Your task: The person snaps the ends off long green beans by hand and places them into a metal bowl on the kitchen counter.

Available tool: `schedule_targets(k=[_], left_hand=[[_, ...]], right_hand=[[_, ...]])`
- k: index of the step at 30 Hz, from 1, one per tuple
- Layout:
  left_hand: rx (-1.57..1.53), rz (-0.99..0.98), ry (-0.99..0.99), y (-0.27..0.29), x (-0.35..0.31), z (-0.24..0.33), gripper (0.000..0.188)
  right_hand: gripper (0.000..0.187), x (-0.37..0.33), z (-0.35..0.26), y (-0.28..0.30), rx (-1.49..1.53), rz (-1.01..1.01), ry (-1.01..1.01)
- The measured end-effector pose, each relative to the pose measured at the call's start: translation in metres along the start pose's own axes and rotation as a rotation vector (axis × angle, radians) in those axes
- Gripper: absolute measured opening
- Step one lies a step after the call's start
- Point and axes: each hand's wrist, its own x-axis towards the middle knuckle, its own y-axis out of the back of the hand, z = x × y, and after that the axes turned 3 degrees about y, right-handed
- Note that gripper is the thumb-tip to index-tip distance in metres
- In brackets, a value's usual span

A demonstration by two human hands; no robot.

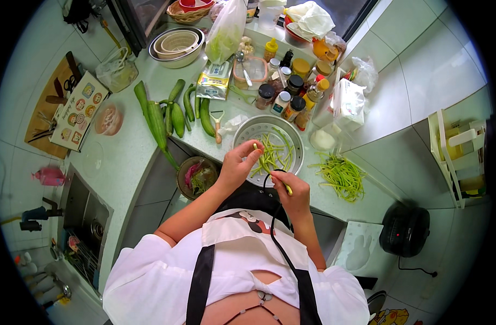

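Observation:
My left hand (240, 162) is closed in a pinch over the near left rim of a perforated metal colander (300, 146). A slim green stem (263, 162), perhaps a vegetable shoot or thin bean, runs from its fingertips down toward my right hand (294, 196). My right hand is closed around the stem's lower part, and its end pokes out below the thumb. Several light green lengths lie loose in the colander, under my hands. On the counter to the right rests a pile of similar green stems (342, 177).
A waste bin (183, 181) with scraps stands left of my left arm. Beyond lie a peeler (218, 130) and long green gourds (157, 119). Jars and bottles (295, 84) crowd the back. A sink (85, 203) is left; a black cooker (405, 230) sits right.

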Motion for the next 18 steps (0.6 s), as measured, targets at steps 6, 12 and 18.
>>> schedule_targets(k=[6,12,18], left_hand=[[-0.016,-0.037,0.057,0.0001,-0.0041,-0.0023,0.019],[-0.057,0.017,0.068,-0.0024,-0.0074,0.0019,0.018],[0.013,0.036,0.098,0.0039,-0.0066,-0.0053,0.018]], right_hand=[[0.011,-0.0032,0.0006,-0.0007,0.026,-0.005,-0.043],[0.012,-0.0073,-0.0004,-0.0015,0.103,0.000,-0.114],[0.012,-0.0088,0.0054,-0.0042,0.228,0.034,-0.231]])
